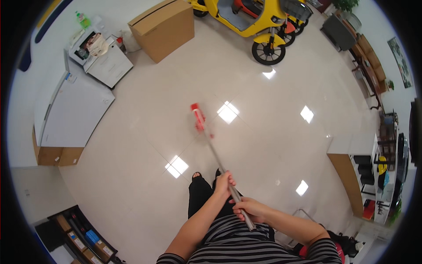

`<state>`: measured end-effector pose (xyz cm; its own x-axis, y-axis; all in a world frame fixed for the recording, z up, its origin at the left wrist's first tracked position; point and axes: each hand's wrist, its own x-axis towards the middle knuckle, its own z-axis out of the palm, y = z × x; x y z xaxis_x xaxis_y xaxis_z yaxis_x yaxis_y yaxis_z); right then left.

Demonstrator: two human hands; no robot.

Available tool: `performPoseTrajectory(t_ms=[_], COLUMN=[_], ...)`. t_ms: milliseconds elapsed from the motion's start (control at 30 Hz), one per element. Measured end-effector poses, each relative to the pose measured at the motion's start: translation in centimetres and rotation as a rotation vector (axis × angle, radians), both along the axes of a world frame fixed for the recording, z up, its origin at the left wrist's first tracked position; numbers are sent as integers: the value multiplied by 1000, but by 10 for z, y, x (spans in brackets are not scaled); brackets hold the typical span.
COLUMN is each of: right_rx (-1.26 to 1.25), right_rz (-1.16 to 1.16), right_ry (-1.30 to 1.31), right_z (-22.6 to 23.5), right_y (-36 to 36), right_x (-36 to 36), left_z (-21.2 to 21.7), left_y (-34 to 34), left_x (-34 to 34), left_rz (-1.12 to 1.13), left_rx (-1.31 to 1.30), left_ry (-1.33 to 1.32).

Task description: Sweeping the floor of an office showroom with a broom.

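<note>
A long metal pole with a red head, which looks like a mop [215, 155], slants from my waist out over the glossy tiled floor. My left hand [224, 183] is closed around its middle, farther down the pole. Nearer my body, my right hand [249, 209] wraps the upper part, just below the pole's top end. The red mop head [199, 119] is ahead of my feet, a little left of centre, and is smeared by motion. Whether it touches the floor I cannot tell.
A large cardboard box [165, 33] and yellow scooters [250, 20] stand at the far side. To the left are a white chest freezer [77, 110] and a white drawer cabinet [109, 68]. A shelf unit [347, 176] stands right; boxes [83, 242] fill a rack at lower left.
</note>
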<state>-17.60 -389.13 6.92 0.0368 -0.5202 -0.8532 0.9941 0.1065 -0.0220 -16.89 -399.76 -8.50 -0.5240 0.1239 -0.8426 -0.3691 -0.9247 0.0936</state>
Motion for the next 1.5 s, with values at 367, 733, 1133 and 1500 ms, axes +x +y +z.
performPoseTrajectory(t_ms=[367, 733, 1133, 1500], right_rx=[-331, 67, 271, -325], right_rz=[-124, -324, 112, -12], right_ry=[-766, -461, -94, -747], right_z=[-159, -71, 52, -181], right_y=[-190, -81, -141, -277], right_x=[-35, -187, -176, -252], left_z=[-86, -73, 57, -108], left_y=[-225, -71, -117, -302], left_x=[45, -143, -142, -151], left_rz=[254, -143, -59, 121], left_rx=[-238, 130, 275, -350], left_ry=[-269, -108, 131, -169])
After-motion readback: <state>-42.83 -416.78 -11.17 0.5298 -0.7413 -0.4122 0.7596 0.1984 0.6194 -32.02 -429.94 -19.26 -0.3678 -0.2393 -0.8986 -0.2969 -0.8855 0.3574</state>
